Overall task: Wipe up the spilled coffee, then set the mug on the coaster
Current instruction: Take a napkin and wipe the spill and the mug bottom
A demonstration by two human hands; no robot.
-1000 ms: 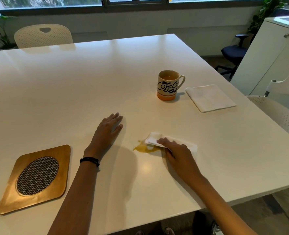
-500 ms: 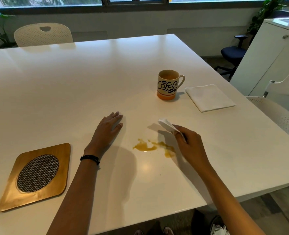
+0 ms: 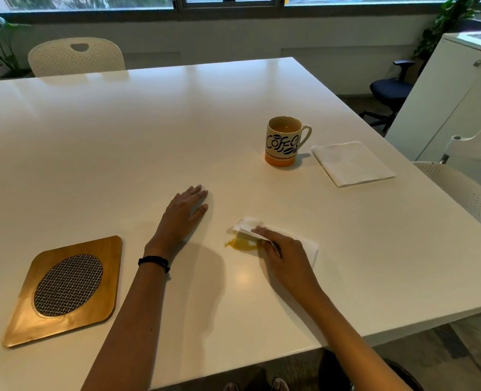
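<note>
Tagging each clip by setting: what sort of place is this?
Probably an office meeting room: a large white table, perforated white chairs around it, and a blue swivel chair beside a white cabinet under a strip of windows.

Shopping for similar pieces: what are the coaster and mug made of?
The coaster looks like varnished wood, by its brown sheen, with a woven-looking oval inset, material unclear. The mug looks like glazed ceramic: glossy, printed lettering.

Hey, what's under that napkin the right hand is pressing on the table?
The napkin lies over part of the coffee spill; yellow-brown liquid shows past its left edge. The right hand covers much of the napkin, so how much spill lies underneath cannot be seen.
</note>
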